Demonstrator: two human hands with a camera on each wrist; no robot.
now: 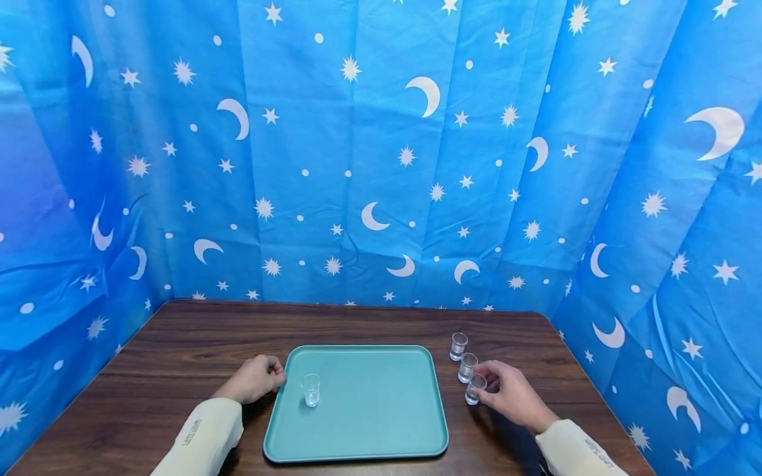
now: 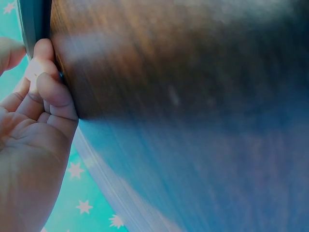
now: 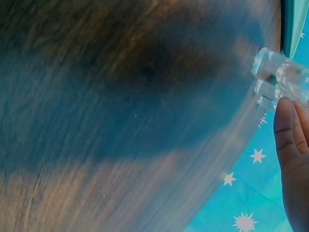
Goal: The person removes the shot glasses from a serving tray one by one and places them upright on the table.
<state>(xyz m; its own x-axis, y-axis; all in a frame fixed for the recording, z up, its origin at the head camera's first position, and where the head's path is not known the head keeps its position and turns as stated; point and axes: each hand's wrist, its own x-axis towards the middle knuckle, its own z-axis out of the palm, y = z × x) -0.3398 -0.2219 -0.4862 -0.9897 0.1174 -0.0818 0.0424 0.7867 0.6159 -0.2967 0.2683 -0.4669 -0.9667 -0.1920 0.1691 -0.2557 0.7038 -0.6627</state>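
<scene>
My right hand (image 1: 513, 395) pinches the nearest of three small clear shot glasses, between thumb and fingertips; this shot glass (image 1: 473, 391) stands upright on the table. Just behind it are a middle shot glass (image 1: 467, 367) and a far shot glass (image 1: 458, 346), lined up beside the tray's right side. In the right wrist view the pinched glass (image 3: 275, 67) overlaps the others. My left hand (image 1: 254, 379) holds the left rim of a green tray (image 1: 381, 416), with curled fingers at the rim in the left wrist view. Another shot glass (image 1: 311, 391) stands on the tray's left part.
The dark wood-grain table (image 1: 238, 330) carries the tray near its front middle. Blue curtains (image 1: 381, 165) with white moons and stars hang behind the table and along both sides.
</scene>
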